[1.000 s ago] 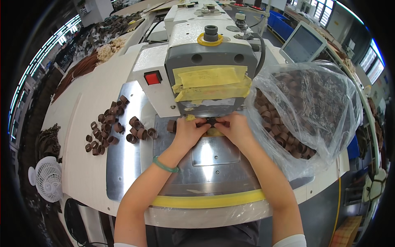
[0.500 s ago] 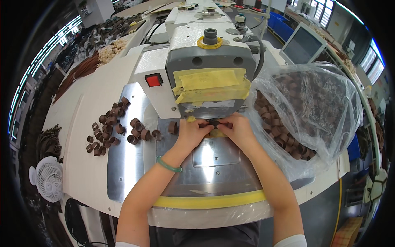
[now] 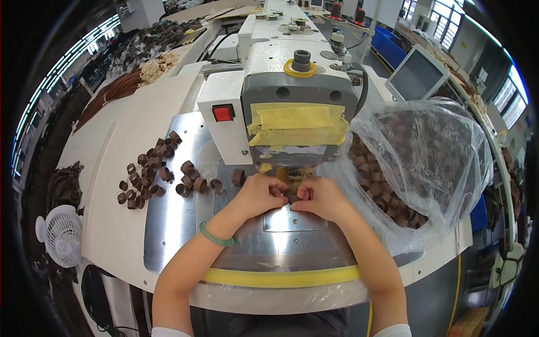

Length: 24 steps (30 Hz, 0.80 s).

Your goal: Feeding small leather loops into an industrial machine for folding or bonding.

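Observation:
In front of the white and grey sewing machine, my hands are side by side over the metal bed plate, fingers curled in a pinch. Between my left hand and my right hand is a small dark brown piece, mostly hidden by the fingertips; both hands seem to grip it. One brown ring-shaped loop sits just left of my left hand. Further left lie several more brown loops, scattered loosely. My left wrist wears a green bangle.
On the right, a clear plastic bag spills many brown loops. Behind it stands a grey screen. Yellow tape runs along the table's front edge. A white fan is at the left edge, and brown cords lie farther back.
Both hands have drawn back toward me from under the machine head, with the small dark brown piece between them. The whole view has shifted slightly.

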{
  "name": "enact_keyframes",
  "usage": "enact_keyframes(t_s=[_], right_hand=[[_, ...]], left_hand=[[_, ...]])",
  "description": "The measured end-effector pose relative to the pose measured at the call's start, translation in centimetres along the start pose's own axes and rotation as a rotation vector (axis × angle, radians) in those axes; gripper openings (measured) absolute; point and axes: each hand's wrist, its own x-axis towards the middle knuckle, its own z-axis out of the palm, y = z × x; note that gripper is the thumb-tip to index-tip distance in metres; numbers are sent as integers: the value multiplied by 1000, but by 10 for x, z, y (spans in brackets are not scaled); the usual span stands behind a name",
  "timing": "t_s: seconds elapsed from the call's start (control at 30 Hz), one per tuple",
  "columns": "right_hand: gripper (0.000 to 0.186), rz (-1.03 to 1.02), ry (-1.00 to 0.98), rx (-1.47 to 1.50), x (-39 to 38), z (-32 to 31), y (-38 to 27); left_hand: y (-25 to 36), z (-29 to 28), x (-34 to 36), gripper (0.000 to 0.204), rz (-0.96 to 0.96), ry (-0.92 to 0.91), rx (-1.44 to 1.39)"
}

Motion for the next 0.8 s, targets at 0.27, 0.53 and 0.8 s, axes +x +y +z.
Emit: enact_keyframes(t_s=[0.27,0.53,0.8], right_hand=[[17,-33,16,203,-2,23,-2],[16,-155,173,183,0,32,-1],[16,-181,179,164,2,31,0]], left_hand=[[-6,-17,-15,13,58,23,-313],[-21,-17,-12,20,139,120,-404],[-16,-19,-14,20,143,77,-322]])
